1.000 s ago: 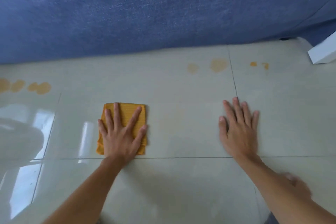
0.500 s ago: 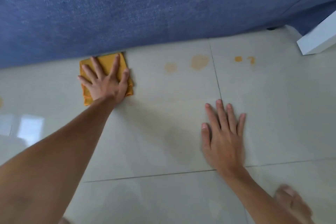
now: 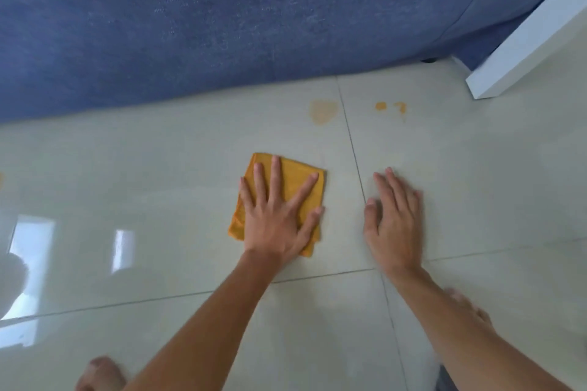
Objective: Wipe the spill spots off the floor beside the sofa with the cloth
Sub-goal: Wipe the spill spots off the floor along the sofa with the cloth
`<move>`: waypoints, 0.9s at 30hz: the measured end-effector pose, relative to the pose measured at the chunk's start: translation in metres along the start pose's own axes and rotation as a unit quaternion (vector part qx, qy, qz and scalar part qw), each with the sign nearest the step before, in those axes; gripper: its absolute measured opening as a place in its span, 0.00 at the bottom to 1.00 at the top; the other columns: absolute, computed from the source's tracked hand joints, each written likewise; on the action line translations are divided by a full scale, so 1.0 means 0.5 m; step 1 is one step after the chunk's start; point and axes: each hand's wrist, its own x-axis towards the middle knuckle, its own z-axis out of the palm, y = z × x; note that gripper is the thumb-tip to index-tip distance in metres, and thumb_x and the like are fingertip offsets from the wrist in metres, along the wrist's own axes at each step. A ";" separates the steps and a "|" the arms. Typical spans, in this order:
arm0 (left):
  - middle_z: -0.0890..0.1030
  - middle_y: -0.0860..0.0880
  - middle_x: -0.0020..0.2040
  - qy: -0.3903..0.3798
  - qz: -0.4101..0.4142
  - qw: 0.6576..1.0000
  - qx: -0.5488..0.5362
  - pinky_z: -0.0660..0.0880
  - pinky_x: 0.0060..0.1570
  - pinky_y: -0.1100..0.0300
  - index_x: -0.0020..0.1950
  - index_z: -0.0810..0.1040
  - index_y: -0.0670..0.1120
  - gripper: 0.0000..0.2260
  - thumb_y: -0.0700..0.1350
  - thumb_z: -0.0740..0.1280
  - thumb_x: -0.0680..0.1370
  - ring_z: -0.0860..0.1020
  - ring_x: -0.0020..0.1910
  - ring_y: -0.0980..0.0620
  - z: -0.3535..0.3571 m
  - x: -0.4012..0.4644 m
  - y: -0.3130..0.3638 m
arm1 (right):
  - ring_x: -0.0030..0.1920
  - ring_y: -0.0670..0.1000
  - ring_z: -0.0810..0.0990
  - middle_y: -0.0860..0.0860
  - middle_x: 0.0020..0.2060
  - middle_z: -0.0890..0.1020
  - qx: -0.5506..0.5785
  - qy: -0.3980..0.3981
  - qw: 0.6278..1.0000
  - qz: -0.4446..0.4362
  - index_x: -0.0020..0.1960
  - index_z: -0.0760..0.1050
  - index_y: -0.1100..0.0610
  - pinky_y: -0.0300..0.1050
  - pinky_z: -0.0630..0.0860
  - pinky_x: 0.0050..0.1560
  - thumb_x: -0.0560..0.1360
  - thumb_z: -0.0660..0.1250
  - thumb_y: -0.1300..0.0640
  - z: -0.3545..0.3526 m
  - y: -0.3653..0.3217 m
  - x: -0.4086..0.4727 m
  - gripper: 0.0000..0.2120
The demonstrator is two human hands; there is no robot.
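Head view: the orange cloth (image 3: 286, 197) is seen folded into a flat square on the pale tiled floor (image 3: 158, 168). It is pressed down by the left hand (image 3: 279, 219). The fingers (image 3: 275, 174) of that hand are spread wide and laid flat on top of the cloth, so nothing is pinched. The right hand (image 3: 395, 219) is laid flat on the bare floor just beside the cloth, across a grout line (image 3: 355, 155). Its fingers are kept close together and it holds nothing. It looks like it is used as a prop for the body.

The blue sofa (image 3: 222, 25) fills the top of the picture. Near its bottom edge a big pale spill spot (image 3: 323, 111) can be seen, a little way up from the cloth. Two small darker spots (image 3: 390, 106) are seen to the right of it, over the grout line. A faint orange mark is seen at the far left edge of the floor. A white board (image 3: 524, 35) leans in at the top right. A bare foot (image 3: 101, 373) is seen at the bottom left.

The step in hand seems to be a push of the cloth up to the big spot. To do it well, the palm should be kept flat and heavy so the whole cloth is slid along. The cloth should be pushed right over the spot and rubbed back and forth. The small spots should be wiped next. The cloth should be kept off the sofa cover so no stain is rubbed on it.
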 end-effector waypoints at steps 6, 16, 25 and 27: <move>0.49 0.41 0.82 -0.005 -0.053 0.998 0.035 0.51 0.73 0.32 0.77 0.54 0.68 0.29 0.69 0.51 0.76 0.51 0.79 0.33 0.002 -0.116 -0.129 | 0.76 0.58 0.65 0.54 0.76 0.68 -0.097 -0.096 0.991 -0.005 0.75 0.68 0.54 0.67 0.56 0.76 0.81 0.51 0.48 -0.015 0.034 -0.005 0.25; 0.42 0.42 0.82 0.004 -0.199 0.980 0.011 0.42 0.73 0.29 0.77 0.47 0.69 0.30 0.71 0.43 0.75 0.43 0.79 0.32 -0.032 0.175 -0.212 | 0.78 0.58 0.63 0.54 0.77 0.65 -0.113 -0.081 0.990 -0.009 0.76 0.66 0.54 0.66 0.55 0.76 0.81 0.51 0.50 -0.005 0.037 -0.009 0.25; 0.44 0.42 0.82 -0.011 -0.063 0.998 0.011 0.41 0.72 0.29 0.77 0.46 0.69 0.28 0.70 0.42 0.76 0.42 0.79 0.31 -0.031 0.353 0.019 | 0.78 0.56 0.63 0.54 0.76 0.68 -0.064 -0.054 0.996 -0.013 0.75 0.69 0.55 0.65 0.55 0.77 0.81 0.54 0.51 -0.004 0.040 -0.007 0.23; 0.43 0.42 0.82 -0.014 -0.010 1.000 0.011 0.41 0.72 0.28 0.78 0.47 0.68 0.28 0.69 0.43 0.77 0.42 0.79 0.31 -0.023 0.325 0.073 | 0.77 0.55 0.64 0.54 0.75 0.69 0.013 -0.038 0.999 0.002 0.73 0.71 0.56 0.63 0.55 0.77 0.81 0.54 0.53 -0.012 0.044 -0.005 0.22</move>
